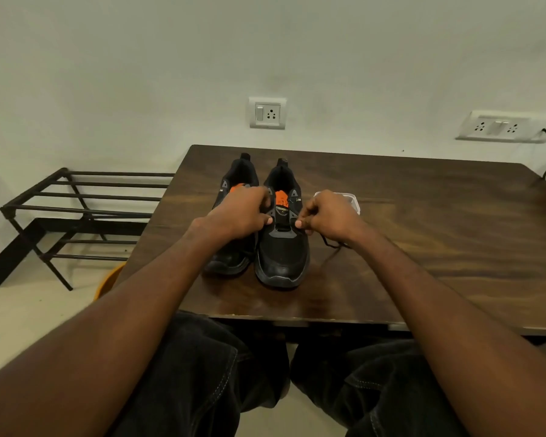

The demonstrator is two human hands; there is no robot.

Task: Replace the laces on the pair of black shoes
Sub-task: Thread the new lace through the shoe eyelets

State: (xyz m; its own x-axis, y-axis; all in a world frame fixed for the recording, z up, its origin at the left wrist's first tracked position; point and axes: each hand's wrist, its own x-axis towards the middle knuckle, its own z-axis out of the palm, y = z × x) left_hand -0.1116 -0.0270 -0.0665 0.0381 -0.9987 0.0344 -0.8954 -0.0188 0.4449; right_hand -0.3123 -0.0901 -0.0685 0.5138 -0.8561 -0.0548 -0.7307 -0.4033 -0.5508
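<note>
1. Toward the far left corner of the dark wooden table (423, 234): pair of black shoes (281, 247), side by side, toes to the near edge, orange insoles showing.
2. Left hand (240, 216): curled over the eyelets between both shoes; contents hidden.
3. Right hand (325, 216): pinched shut on a black lace (330, 244) trailing onto the table.
4. Clear lidded box (349, 200) just behind it.

Two black mesh sneakers stand side by side on the table, toes toward the viewer. The right sneaker (282, 247) shows an orange insole label and a grey eyelet panel; the left sneaker (234, 241) is partly hidden. A black lace (330, 244) trails from the right sneaker onto the wood.
</note>
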